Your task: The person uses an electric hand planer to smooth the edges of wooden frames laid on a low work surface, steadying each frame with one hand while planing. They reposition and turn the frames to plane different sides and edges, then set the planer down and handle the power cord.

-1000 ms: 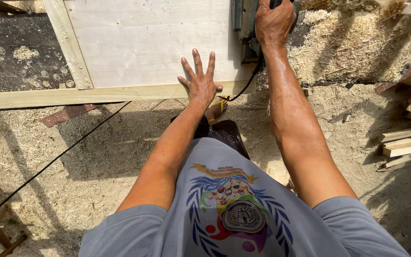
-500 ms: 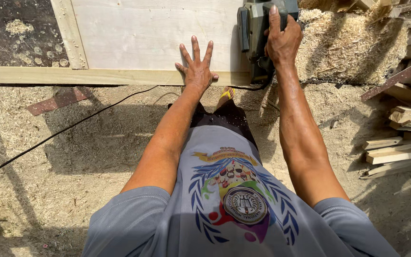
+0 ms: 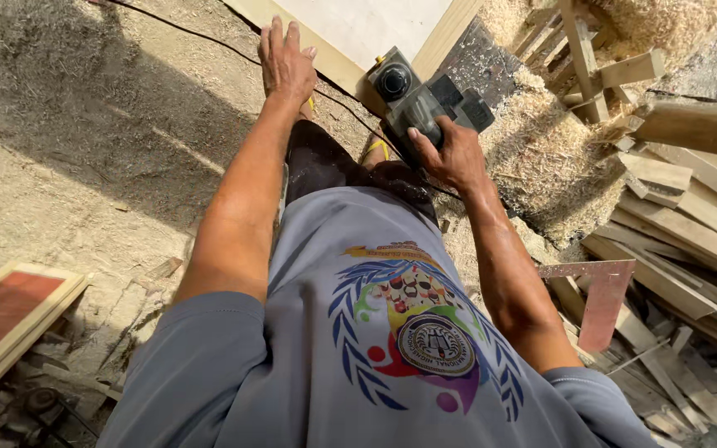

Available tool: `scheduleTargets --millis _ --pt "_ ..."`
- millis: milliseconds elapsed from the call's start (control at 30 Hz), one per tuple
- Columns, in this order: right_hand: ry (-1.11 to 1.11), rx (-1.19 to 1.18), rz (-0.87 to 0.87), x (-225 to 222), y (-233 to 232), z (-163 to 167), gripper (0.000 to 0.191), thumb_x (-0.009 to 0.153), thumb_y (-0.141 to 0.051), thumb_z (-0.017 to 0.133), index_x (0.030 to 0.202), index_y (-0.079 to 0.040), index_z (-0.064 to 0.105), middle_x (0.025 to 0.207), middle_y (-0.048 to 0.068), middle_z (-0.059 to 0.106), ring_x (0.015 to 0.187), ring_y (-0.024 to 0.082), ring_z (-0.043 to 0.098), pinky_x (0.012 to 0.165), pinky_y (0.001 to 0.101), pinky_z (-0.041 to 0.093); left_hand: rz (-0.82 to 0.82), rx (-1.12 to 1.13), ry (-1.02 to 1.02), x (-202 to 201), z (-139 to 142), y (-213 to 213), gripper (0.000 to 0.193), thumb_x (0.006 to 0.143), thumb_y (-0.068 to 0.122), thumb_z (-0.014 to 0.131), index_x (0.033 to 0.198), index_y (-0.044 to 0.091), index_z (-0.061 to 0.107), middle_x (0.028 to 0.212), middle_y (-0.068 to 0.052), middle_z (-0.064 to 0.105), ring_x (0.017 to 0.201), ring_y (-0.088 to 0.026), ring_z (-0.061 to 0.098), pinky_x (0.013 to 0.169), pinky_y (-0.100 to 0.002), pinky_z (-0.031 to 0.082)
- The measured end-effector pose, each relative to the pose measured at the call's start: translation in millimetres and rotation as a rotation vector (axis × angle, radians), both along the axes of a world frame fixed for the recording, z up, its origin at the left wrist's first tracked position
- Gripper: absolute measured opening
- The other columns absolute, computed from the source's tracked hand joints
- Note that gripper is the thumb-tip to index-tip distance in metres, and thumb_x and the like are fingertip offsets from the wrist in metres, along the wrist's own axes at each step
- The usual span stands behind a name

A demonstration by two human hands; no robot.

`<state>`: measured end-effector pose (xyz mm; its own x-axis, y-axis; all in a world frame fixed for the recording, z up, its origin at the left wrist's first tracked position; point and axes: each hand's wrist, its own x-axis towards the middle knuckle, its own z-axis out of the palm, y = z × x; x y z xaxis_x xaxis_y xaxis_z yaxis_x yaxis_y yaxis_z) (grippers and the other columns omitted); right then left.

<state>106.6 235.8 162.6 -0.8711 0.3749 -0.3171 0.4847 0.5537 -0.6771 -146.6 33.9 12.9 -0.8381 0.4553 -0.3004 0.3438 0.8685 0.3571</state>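
My right hand grips the handle of a grey electric hand planer, which sits at the corner of a pale wooden panel with a timber frame. My left hand lies flat with fingers together near the panel's near edge, holding nothing. A black power cord runs over the sandy ground from the upper left toward the planer. My grey printed shirt fills the lower middle of the view.
A heap of wood shavings lies right of the planer. Stacked timber offcuts and a reddish metal square crowd the right side. A red board in a wooden frame lies at the lower left on the dirt.
The view has swung, so the panel now lies at an angle at the top. My right hand has drawn the planer back to the panel's corner. My left hand's fingers have closed together.
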Motion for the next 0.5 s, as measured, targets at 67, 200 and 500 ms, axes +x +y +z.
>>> scheduleTargets --millis 67,200,500 --pt "-0.016 -0.016 0.096 1 1 0 0.046 0.098 -0.044 0.070 0.098 0.002 0.069 0.072 0.026 0.065 0.064 0.040 0.067 0.061 0.0479 0.050 0.047 0.002 -0.046 15 2 -3 0.059 0.106 0.035 0.065 0.154 0.006 0.045 0.164 -0.020 0.027 0.152 -0.041 0.023 0.128 -0.051 0.022" --pt "-0.023 -0.039 0.228 4 0 -11 0.046 0.097 -0.043 0.070 0.099 0.003 0.066 0.072 0.027 0.065 0.067 0.043 0.067 0.062 0.0488 0.051 0.096 0.004 -0.040 34 -3 -20 0.059 0.103 0.035 0.064 0.152 0.008 0.045 0.162 -0.023 0.027 0.150 -0.041 0.026 0.125 -0.052 0.020" --pt "-0.002 -0.023 0.249 -13 -12 -38 0.043 0.097 -0.041 0.071 0.095 0.001 0.064 0.069 0.025 0.065 0.065 0.043 0.068 0.061 0.0490 0.052 0.399 0.114 -0.153 49 -8 -64 0.057 0.103 0.033 0.062 0.154 0.013 0.048 0.158 -0.020 0.036 0.147 -0.039 0.033 0.124 -0.050 0.027"
